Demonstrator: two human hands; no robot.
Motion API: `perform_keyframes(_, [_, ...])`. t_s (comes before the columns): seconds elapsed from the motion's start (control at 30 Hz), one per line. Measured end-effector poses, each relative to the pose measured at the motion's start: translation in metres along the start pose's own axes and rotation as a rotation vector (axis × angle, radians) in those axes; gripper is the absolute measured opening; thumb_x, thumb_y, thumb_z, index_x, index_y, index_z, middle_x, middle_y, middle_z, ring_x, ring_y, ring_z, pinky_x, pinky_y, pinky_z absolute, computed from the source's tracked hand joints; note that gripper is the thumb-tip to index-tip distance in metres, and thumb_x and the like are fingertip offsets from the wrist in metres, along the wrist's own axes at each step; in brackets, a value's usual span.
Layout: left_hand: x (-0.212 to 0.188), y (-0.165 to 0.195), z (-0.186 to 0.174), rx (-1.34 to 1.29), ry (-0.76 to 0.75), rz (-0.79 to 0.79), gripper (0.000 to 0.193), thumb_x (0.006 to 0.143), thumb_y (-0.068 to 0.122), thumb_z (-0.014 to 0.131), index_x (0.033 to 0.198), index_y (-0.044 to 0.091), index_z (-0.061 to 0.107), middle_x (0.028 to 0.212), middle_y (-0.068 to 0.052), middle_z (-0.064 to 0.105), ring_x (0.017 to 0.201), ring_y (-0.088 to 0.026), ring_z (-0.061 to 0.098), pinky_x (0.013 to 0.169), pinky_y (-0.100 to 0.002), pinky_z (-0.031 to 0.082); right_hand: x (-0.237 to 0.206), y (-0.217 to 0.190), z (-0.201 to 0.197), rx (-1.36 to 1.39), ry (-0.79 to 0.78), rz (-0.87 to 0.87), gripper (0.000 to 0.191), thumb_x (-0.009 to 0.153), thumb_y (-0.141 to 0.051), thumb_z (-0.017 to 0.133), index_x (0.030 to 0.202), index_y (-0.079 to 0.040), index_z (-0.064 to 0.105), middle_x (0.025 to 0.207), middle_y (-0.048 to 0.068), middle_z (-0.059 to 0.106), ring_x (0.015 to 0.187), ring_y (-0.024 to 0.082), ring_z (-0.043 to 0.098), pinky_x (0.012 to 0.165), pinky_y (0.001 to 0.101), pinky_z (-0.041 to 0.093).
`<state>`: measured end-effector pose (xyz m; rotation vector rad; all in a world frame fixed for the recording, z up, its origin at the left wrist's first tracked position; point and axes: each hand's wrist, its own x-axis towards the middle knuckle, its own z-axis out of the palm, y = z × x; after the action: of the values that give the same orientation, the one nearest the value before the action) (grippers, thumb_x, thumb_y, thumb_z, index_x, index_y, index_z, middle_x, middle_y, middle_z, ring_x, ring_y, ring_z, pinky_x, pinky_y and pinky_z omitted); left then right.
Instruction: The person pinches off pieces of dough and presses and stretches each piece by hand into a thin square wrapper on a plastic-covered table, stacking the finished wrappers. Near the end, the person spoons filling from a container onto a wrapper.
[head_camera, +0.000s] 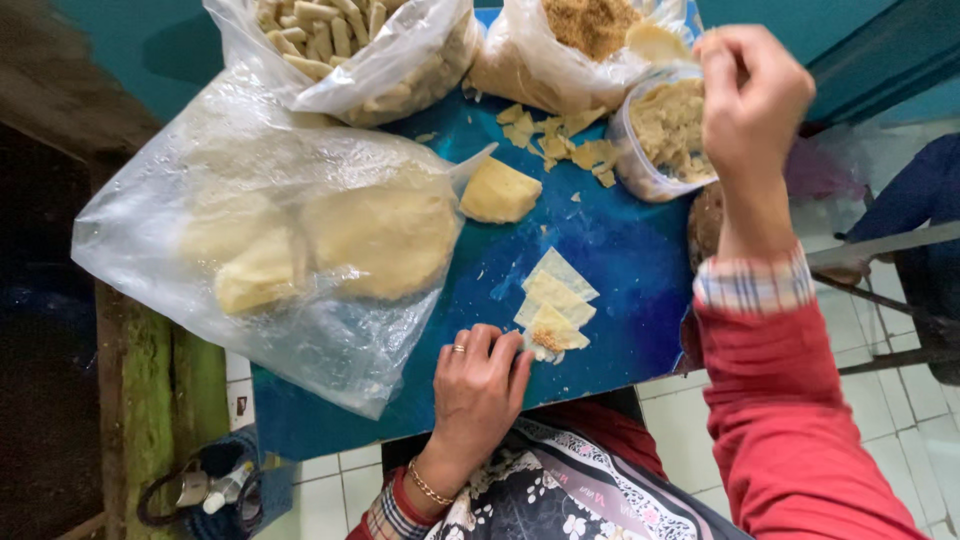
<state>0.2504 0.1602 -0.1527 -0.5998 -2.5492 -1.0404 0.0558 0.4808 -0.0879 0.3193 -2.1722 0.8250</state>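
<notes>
Head view looks straight down on our two hands over a small blue table (620, 250). Our left hand (480, 385) lies flat on the table with its fingers loosely spread and holding nothing; its fingertips touch the near edge of a short stack of thin pale square dough sheets (556, 305), and the sheet closest to those fingertips carries a small dab of brown crumbly filling (548, 340). A gold ring sits on one finger and a thin gold bracelet on the wrist. Our right hand (752, 95) is raised well above the table, far from the left hand, with its fingers pinched together in a loose fist; we cannot tell whether anything sits between the fingertips. Just beside that hand, on its left, stands a clear round plastic tub of pale crumbly filling (665, 135). Beyond the left hand, past the sheets, lies a pale yellow wedge-shaped lump of dough (498, 192), and further on are scattered small dough offcuts (560, 140). To the left of the left hand sprawls a large clear plastic bag holding big pale dough lumps (300, 240). At the far edge of the table sit a clear plastic bag of short pale dough sticks (350, 50) and a clear plastic bag of brown crumbs (590, 40).
</notes>
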Motion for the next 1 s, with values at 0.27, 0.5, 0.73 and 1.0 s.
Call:
perform_keyframes(0.27, [0.002,-0.004,-0.001,-0.025,-0.020,-0.010,0.018,0.088,0.022,0.076,0.097,0.011,0.066,0.095,-0.006,0.060,0.088,-0.026,0.059,0.073,-0.041,0.043,0.065,0.049,0.100,-0.729,-0.219,-0.410,0.012,0.091,-0.014,0.061,0.083,-0.011,0.070,0.096,0.012,0.069,0.088,0.032,0.067,0.071,0.0430,0.051])
perform_keyframes(0.5, [-0.001,0.004,0.004,0.018,0.011,-0.010,0.017,0.087,0.020,0.076,0.095,0.010,0.065,0.095,-0.006,0.061,0.089,-0.026,0.060,0.075,-0.041,0.042,-0.050,-0.079,-0.013,-0.170,-0.281,-0.209,0.006,0.105,-0.003,0.071,0.101,-0.004,0.067,0.104,0.011,0.068,0.099,0.032,0.065,0.087,0.0397,0.053])
perform_keyframes(0.73, [-0.004,0.018,0.014,0.014,-0.008,-0.060,0.012,0.088,0.018,0.075,0.089,0.013,0.064,0.092,-0.002,0.062,0.089,-0.024,0.061,0.076,-0.041,0.042,-0.184,-0.159,-0.045,-0.135,-0.506,0.288,0.017,0.083,-0.023,0.080,0.091,-0.009,0.074,0.089,0.006,0.069,0.072,0.024,0.069,0.061,0.0359,0.053])
perform_keyframes(1.0, [-0.008,0.043,0.025,0.094,0.021,-0.122,0.013,0.086,0.017,0.075,0.093,0.012,0.066,0.095,-0.004,0.062,0.092,-0.026,0.061,0.076,-0.043,0.041,-0.205,-0.143,-0.051,0.007,-0.437,0.285,0.011,0.086,-0.014,0.078,0.091,-0.007,0.072,0.090,0.006,0.069,0.071,0.023,0.069,0.059,0.0335,0.054])
